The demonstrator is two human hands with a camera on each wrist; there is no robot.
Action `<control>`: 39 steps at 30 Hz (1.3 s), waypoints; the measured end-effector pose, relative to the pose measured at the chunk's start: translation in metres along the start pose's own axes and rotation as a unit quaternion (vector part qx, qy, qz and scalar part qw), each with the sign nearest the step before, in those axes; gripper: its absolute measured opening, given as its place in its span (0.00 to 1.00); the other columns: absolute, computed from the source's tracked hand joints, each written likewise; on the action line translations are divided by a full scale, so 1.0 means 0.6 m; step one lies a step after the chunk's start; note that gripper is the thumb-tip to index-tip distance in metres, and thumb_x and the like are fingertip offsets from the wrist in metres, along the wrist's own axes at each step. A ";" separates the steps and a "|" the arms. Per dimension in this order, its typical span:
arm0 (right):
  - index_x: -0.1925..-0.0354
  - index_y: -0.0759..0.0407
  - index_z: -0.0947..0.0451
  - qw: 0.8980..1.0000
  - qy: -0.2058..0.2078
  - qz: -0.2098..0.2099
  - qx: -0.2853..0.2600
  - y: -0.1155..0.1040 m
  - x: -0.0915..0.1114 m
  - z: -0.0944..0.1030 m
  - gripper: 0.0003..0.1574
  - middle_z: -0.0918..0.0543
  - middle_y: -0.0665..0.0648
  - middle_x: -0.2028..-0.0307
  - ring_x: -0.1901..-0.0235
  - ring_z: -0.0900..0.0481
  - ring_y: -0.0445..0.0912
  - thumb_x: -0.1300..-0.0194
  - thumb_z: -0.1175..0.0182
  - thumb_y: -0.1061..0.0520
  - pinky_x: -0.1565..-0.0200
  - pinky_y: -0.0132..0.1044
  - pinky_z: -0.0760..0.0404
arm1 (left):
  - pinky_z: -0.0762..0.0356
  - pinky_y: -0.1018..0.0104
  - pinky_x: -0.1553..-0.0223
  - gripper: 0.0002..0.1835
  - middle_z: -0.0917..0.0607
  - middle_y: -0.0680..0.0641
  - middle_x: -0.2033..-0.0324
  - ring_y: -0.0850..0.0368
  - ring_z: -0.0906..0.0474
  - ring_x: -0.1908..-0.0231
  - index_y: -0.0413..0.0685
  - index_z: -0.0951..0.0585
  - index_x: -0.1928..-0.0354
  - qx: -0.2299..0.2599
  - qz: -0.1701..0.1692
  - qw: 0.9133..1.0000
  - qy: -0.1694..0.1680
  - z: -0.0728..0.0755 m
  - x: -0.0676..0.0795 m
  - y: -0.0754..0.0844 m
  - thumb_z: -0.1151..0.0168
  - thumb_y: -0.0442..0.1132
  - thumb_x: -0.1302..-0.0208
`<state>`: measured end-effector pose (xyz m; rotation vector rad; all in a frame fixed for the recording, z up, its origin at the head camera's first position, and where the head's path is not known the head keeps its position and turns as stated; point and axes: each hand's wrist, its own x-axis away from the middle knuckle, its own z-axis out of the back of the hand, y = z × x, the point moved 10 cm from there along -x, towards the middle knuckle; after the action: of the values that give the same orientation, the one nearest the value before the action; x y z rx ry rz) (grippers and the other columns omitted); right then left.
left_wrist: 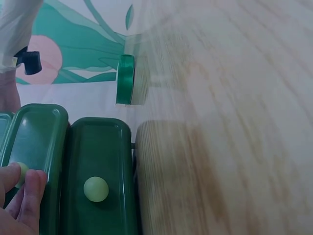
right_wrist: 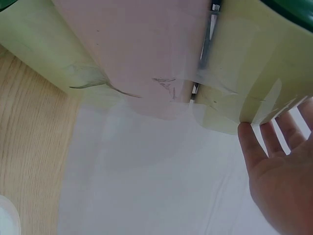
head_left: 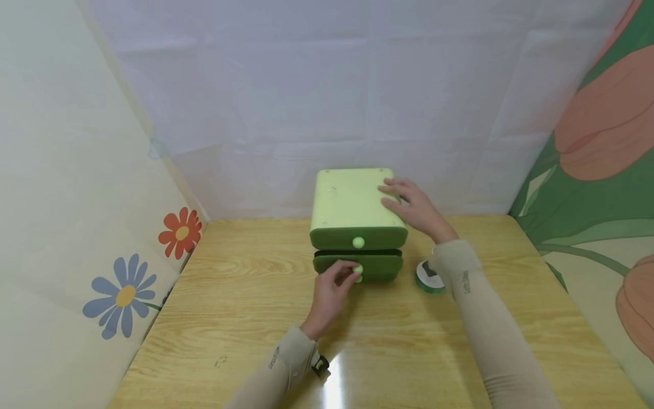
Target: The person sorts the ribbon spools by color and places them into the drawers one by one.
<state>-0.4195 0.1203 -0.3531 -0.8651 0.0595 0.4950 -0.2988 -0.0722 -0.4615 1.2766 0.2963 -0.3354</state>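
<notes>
A light green drawer cabinet (head_left: pixel 352 196) with dark green drawer fronts stands on the wooden table. Its middle drawer (head_left: pixel 383 267) is pulled out a little, with a dark gap above its front. My left hand (head_left: pixel 328 295) pinches the round pale knob (left_wrist: pixel 22 174) of that drawer between thumb and fingers. Below it the bottom drawer (left_wrist: pixel 98 147) shows its own knob (left_wrist: pixel 96 189); the top drawer (head_left: pixel 332 237) is closed. My right hand (head_left: pixel 416 205) rests on the cabinet's top right edge, fingers extended; in the right wrist view the fingertips (right_wrist: pixel 246 128) touch the light green casing.
To the right of the cabinet lies a green roll with a white face (head_left: pixel 429 277), partly behind the right sleeve. A white sheet (head_left: pixel 286 113) hangs behind the table (head_left: pixel 245 295). Flower-patterned panels (head_left: pixel 603 130) stand at both sides.
</notes>
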 end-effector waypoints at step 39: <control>0.27 0.49 0.29 1.000 0.005 0.006 0.005 0.004 -0.002 0.001 0.33 0.38 0.53 0.21 0.21 0.44 0.56 0.22 0.45 0.37 0.24 0.63 0.40 | 0.12 0.68 0.57 0.07 0.09 0.51 0.59 0.54 0.11 0.60 0.53 0.13 0.53 0.009 0.025 1.000 -0.014 -0.003 0.052 0.014 0.30 0.39 0.32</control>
<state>-0.4217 0.1214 -0.3538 -0.8578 0.0767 0.5007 -0.2670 -0.0710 -0.4667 1.2931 0.2384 -0.3133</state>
